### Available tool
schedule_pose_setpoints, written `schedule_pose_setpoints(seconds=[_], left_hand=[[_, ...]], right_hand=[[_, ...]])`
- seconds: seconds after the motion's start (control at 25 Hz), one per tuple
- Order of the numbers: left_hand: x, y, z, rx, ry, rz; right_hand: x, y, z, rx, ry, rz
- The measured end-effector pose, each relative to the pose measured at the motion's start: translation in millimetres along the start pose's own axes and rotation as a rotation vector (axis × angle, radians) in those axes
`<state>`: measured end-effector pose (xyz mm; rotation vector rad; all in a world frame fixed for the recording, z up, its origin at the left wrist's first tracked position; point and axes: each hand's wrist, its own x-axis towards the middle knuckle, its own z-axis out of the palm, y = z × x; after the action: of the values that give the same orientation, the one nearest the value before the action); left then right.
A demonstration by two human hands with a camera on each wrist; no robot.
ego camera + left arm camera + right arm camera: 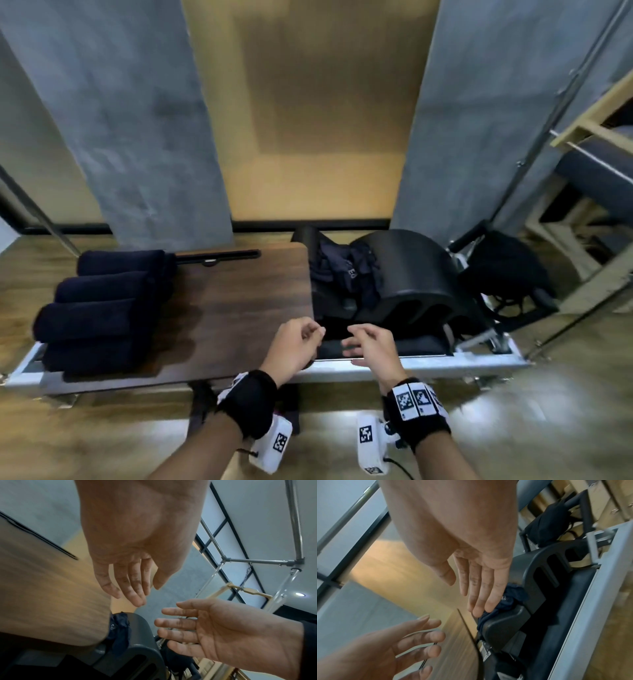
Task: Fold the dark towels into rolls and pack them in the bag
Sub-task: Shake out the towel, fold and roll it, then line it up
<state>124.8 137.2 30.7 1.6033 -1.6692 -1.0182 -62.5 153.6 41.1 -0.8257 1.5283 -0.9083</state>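
Note:
Several dark navy towel rolls (109, 301) lie side by side on the left end of the brown wooden board (239, 308). A crumpled navy cloth with a small logo (346, 270) lies just past the board's right edge, against a black curved barrel (411, 274). My left hand (313, 334) hovers over the board's right front corner and holds nothing. My right hand (352, 339) hovers beside it over the dark pad, also bare. The wrist views show both hands with fingers (130, 588) (479, 595) straight and relaxed, palms facing each other, short of the navy cloth (510, 600).
A black bag (503, 270) sits on the floor at the right, behind the barrel. A silver metal frame rail (428, 365) runs along the front under my hands. Grey wall panels stand behind; wooden furniture and metal poles are at the far right.

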Motion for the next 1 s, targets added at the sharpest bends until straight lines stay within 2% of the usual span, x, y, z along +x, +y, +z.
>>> schedule_pose_setpoints(seconds=[0.08, 0.24, 0.44, 0.6, 0.8, 1.0], left_hand=[[12, 18, 32, -0.019, -0.084, 0.003], [46, 41, 74, -0.039, -0.172, 0.021], [137, 46, 131, -0.087, -0.188, -0.024], [230, 37, 177, -0.123, -0.166, -0.163], [339, 7, 209, -0.122, -0.123, -0.433], [409, -22, 227, -0.049, -0.095, -0.561]], right_hand=[[8, 4, -31, 0.026, 0.028, 0.023], [34, 6, -65, 0.036, 0.041, 0.058], [108, -4, -110, -0.001, 0.068, 0.095], [188, -20, -138, -0.061, 0.082, 0.162], [297, -40, -147, -0.162, 0.023, 0.286], [374, -56, -136, -0.229, -0.057, 0.370]])
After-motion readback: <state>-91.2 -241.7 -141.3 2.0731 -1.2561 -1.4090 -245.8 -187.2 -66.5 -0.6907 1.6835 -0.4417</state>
